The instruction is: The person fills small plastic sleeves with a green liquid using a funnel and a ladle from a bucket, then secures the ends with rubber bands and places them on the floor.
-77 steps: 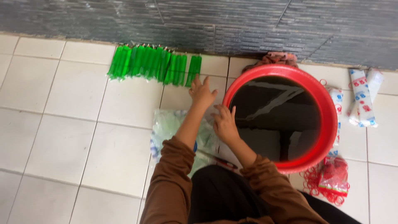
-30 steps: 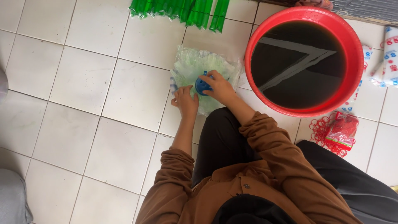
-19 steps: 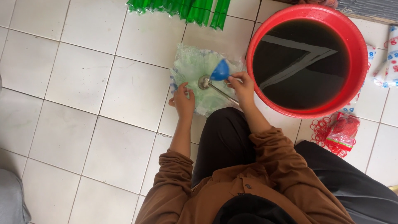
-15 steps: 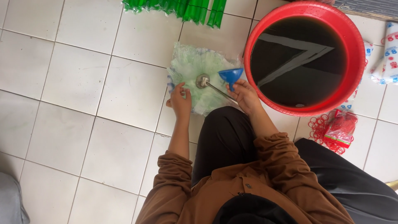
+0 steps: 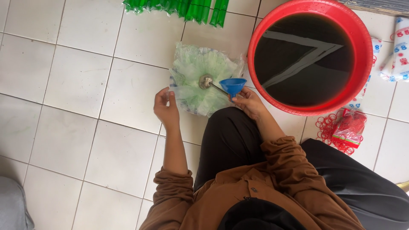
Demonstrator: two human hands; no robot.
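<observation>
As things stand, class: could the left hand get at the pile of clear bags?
Probably yes. The left hand already rests at the near edge of the bags, with only bare tile around it; the ladle and funnel sit further right.

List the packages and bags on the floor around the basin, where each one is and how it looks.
Stack of clear plastic bags: left of the red basin, greenish, crumpled.
Red bag of rubber bands: below the basin, loose bands beside it.
White printed packs: right edge, red and blue markings.
</observation>
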